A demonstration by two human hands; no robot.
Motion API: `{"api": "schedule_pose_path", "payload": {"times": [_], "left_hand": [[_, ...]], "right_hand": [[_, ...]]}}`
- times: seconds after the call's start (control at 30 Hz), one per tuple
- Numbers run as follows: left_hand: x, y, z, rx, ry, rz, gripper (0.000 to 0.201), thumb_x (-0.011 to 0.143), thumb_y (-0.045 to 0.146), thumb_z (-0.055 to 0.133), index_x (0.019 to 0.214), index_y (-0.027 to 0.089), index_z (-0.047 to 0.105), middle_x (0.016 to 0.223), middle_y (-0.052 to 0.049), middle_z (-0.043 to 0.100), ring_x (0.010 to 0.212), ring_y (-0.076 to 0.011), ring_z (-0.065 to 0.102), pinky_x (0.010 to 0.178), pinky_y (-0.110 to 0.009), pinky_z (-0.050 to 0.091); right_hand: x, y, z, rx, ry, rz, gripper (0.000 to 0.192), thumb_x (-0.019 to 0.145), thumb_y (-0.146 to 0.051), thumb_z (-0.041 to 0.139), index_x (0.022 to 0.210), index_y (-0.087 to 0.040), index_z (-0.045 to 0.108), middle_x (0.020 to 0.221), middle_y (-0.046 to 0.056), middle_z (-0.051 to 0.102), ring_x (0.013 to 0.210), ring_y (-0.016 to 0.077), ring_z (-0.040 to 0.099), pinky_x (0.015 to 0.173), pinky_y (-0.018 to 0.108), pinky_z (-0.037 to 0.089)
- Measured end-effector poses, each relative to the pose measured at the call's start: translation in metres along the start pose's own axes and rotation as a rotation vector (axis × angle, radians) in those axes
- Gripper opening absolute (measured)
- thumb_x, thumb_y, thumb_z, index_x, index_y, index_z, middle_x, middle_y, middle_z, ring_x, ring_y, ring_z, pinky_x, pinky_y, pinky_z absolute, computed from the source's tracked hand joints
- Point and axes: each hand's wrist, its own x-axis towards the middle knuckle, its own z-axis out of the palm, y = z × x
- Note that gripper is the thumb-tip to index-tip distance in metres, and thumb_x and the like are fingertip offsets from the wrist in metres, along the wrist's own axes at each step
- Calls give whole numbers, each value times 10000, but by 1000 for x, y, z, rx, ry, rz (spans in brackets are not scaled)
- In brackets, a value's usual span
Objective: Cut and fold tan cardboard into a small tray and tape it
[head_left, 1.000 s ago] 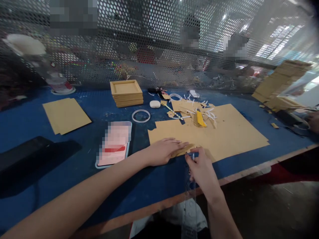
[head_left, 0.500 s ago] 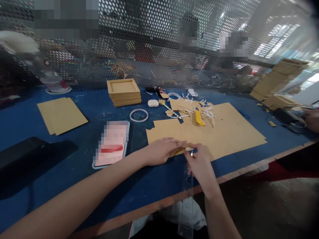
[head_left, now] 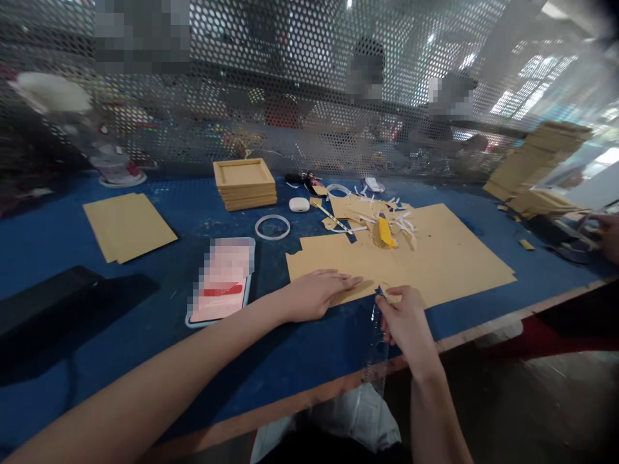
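Observation:
My left hand (head_left: 316, 293) lies flat, fingers together, pressing on the near edge of a large tan cardboard sheet (head_left: 435, 258) on the blue table (head_left: 120, 309). My right hand (head_left: 406, 319) is closed around a clear plastic ruler (head_left: 377, 351) that runs from the sheet's near edge toward me, past the table's front edge. The ruler's far tip touches the cardboard just right of my left fingertips.
On the sheet lie paper scraps and a yellow piece (head_left: 387, 232). Behind are a stack of wooden trays (head_left: 244, 183), a clear ring (head_left: 273, 227), a white case (head_left: 299, 204), a phone (head_left: 222, 280) and tan sheets (head_left: 128, 225). A mesh screen (head_left: 290, 84) backs the table. Another person's hand (head_left: 607, 235) is at right.
My right hand with the ruler has shifted slightly right and toward me. The small folded cardboard flap under my left fingertips now lies flat. My left hand stays pressed.

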Motion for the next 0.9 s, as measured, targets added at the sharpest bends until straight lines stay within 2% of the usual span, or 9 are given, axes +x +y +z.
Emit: {"api": "schedule_pose_path", "payload": {"times": [0.2,0.3,0.43,0.53,0.6,0.67,0.77,0.8,0.9], "left_hand": [[0,-1,2,-15,47,3,559,910,108,366,1451,240,324,1471,-39,421,1317,-188,430,1119,-388,295],[-1,-2,2,-90,77,-10,572,905,120,379,1461,228,299,1411,-46,500,1282,-205,466,1092,-404,332],[-3,-5,2,-285,199,-134,548,917,117,337,1458,192,292,1334,-69,569,1244,-181,504,1048,-365,394],[-3,-7,4,-332,322,-241,484,921,101,293,1389,164,395,1245,-85,621,1154,-159,569,1011,-339,430],[-3,-7,6,-297,358,-268,431,922,126,320,1327,159,461,1178,-84,648,1085,-167,600,969,-340,461],[-2,-5,7,-255,366,-272,381,935,181,350,1285,151,498,1148,-87,657,1061,-183,606,949,-349,475],[-1,-2,6,-219,355,-274,353,950,222,355,1251,151,525,1203,-97,637,1101,-193,587,972,-357,461],[-1,0,5,-210,347,-274,347,949,216,354,1239,153,534,1223,-96,627,1117,-194,578,982,-357,453],[-2,3,2,-163,294,-245,314,920,207,416,1191,146,563,1207,-96,629,1107,-206,575,979,-361,446]], "right_hand": [[0,5,-14,118,11,-93,445,789,-524,593,1088,-223,457,437,-93,514,293,149,485,290,225,358],[13,2,-25,93,59,-177,486,796,-561,574,1120,-214,473,475,-75,539,333,152,508,339,239,376],[54,-3,-43,-211,84,-283,441,845,-523,514,1131,-188,531,588,-15,600,489,183,593,502,298,463],[79,-8,-51,-549,232,-398,423,828,-480,557,1106,-162,587,827,102,660,801,278,648,737,412,488],[82,-13,-49,-649,315,-554,395,837,-455,559,1079,-149,618,1030,173,635,1018,333,592,886,474,437],[75,-20,-41,-620,192,-720,359,860,-429,546,1095,-171,626,1155,163,605,1122,321,543,961,471,401],[58,-31,-22,-544,-249,-827,385,832,-423,611,1167,-232,604,1177,90,617,1091,255,564,942,411,433],[53,-34,-17,-545,-336,-847,417,804,-433,651,1166,-234,603,1159,82,620,1074,248,566,931,401,436],[48,-42,-8,-574,-420,-882,425,736,-455,732,1072,-214,629,1054,68,627,1011,242,566,885,381,440]]}}
